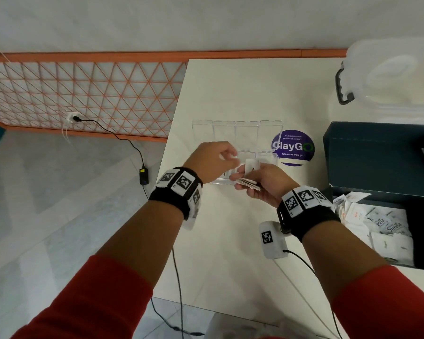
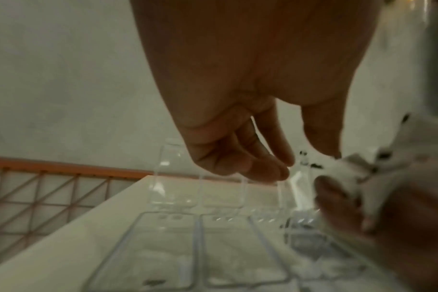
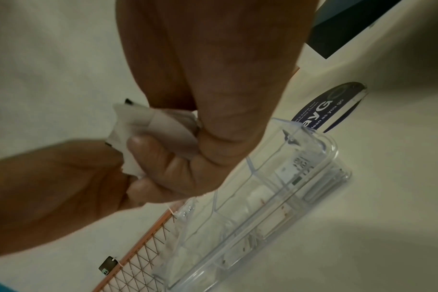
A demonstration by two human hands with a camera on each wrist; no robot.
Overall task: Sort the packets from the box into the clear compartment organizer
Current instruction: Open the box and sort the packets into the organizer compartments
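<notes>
Right hand (image 1: 262, 183) gripped a stack of packets (image 1: 247, 183) right over the organizer (image 1: 238, 133), probably so the left hand (image 1: 216, 160), fingers pinching together, could peel one off. Box (image 1: 377, 216) sat alongside.

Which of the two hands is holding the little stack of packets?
The right hand grips the stack of packets, one white packet raised on top. The left hand only reaches toward it.

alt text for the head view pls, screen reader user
Both hands meet over a clear compartment organizer on a white table: the right hand grips a stack of packets, the left hand reaches for them. An open dark box of packets sits at right.
</notes>
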